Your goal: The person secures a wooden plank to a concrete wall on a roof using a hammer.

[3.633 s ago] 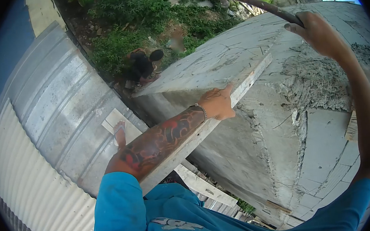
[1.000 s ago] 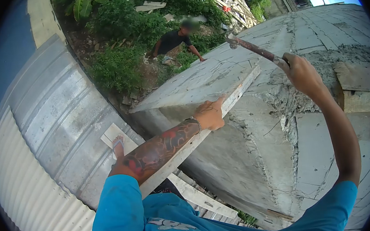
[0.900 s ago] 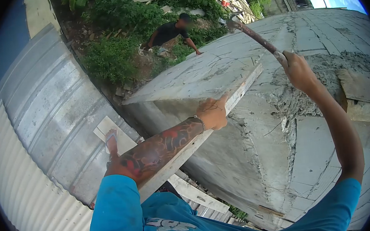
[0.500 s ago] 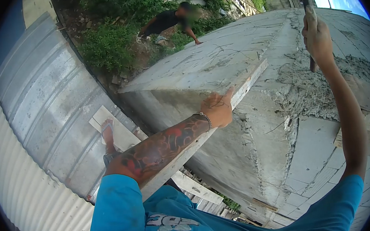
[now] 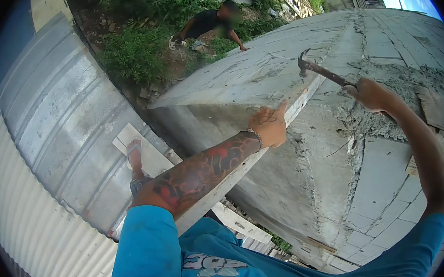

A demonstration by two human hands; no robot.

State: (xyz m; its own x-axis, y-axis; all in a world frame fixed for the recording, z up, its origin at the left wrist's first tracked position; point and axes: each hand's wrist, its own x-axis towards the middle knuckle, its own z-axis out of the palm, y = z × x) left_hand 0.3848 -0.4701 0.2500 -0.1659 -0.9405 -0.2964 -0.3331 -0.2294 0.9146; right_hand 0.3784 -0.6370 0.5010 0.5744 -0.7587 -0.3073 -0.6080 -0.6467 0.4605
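Observation:
My left hand (image 5: 268,126) is closed around a long pale wooden board (image 5: 295,105), its index finger lying along the wood toward the far end. The board runs slantwise from under my forearm across the corner of the concrete block wall (image 5: 220,115). In my right hand (image 5: 372,95) is a claw hammer (image 5: 332,74), gripped by the handle. Its metal head is right over the board's far end, overlapping it in this view.
Rough mortar (image 5: 385,74) covers part of the wall near my right hand. To the left lie metal roofing sheets (image 5: 65,99), with a foot (image 5: 134,151) on a flat board there. Another person (image 5: 206,24) stands beyond, one hand on the wall, among green plants (image 5: 135,51).
The hammer has swung down from upright to the far end of the board. My right hand has lowered with it. My left hand keeps its hold on the board.

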